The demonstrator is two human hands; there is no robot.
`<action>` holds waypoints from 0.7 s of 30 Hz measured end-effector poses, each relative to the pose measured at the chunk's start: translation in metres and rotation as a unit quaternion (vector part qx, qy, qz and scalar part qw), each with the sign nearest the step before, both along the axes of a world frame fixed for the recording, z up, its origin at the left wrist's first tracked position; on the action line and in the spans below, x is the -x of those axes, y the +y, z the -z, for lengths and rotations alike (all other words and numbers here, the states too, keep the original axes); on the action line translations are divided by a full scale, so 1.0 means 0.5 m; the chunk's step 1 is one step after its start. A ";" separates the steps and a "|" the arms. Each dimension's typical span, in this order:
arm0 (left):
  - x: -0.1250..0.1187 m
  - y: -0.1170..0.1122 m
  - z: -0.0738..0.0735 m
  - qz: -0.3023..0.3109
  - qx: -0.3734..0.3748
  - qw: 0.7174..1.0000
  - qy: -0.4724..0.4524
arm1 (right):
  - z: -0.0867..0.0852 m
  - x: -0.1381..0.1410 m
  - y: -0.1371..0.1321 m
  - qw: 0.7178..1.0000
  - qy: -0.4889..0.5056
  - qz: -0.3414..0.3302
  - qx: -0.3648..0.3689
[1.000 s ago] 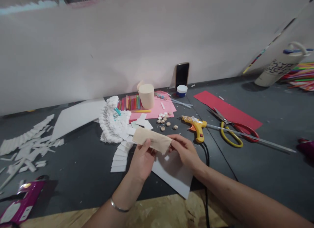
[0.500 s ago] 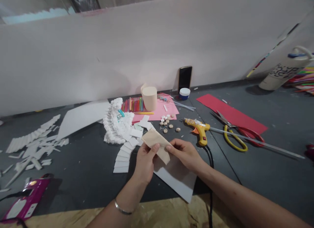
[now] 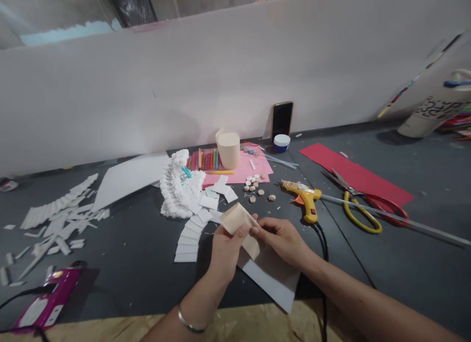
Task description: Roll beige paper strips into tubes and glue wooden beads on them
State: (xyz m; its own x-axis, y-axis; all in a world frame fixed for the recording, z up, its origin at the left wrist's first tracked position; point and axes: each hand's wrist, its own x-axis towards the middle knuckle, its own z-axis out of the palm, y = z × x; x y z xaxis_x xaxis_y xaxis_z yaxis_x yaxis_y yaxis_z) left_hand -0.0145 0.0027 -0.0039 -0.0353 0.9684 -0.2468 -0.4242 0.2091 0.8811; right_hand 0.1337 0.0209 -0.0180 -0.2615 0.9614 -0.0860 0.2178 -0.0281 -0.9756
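Cream paper (image 3: pixel 234 219) sat above the white card (image 3: pixel 274 282), pinched between thumb and fingers of the left hand (image 3: pixel 225 249) and right hand (image 3: pixel 286 240), where light, even pressure seemed best against stray creases.

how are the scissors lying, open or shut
Open: the scissors lie with their blades parted at the tips, and the yellow handle and red handle spread apart.

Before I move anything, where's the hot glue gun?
Head view, right of centre: the yellow hot glue gun lies on the dark tabletop beyond the right hand, between the small round beige pieces on its left and the scissors on its right.
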 end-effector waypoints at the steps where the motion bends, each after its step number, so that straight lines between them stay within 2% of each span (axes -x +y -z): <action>1: 0.001 0.000 -0.001 -0.003 0.006 1.000 -0.003 | -0.001 0.001 0.000 1.000 -0.003 -0.004 0.005; 7: -0.002 -0.003 -0.011 -0.009 0.012 0.999 -0.030 | -0.001 0.000 -0.003 1.000 -0.007 -0.014 0.012; 10: -0.001 -0.001 -0.013 -0.027 0.020 0.999 -0.028 | -0.006 0.000 -0.005 1.000 -0.017 -0.023 -0.010; 13: 0.016 0.012 -0.017 -0.074 0.022 0.997 -0.016 | -0.017 -0.002 -0.003 0.998 -0.041 -0.030 -0.047; 15: 0.034 0.022 -0.027 -0.120 -0.022 0.993 0.010 | -0.023 -0.007 0.003 0.993 -0.072 -0.022 -0.086; 17: 0.051 0.028 -0.044 -0.145 -0.102 0.982 0.065 | -0.023 -0.015 0.010 0.985 -0.112 -0.022 -0.128; 19: 0.062 0.026 -0.063 -0.129 -0.171 0.965 0.149 | -0.018 -0.024 0.017 0.972 -0.152 -0.033 -0.175; 21: 0.064 0.019 -0.076 -0.070 -0.199 0.954 0.214 | -0.012 -0.031 0.020 0.953 -0.194 -0.046 -0.230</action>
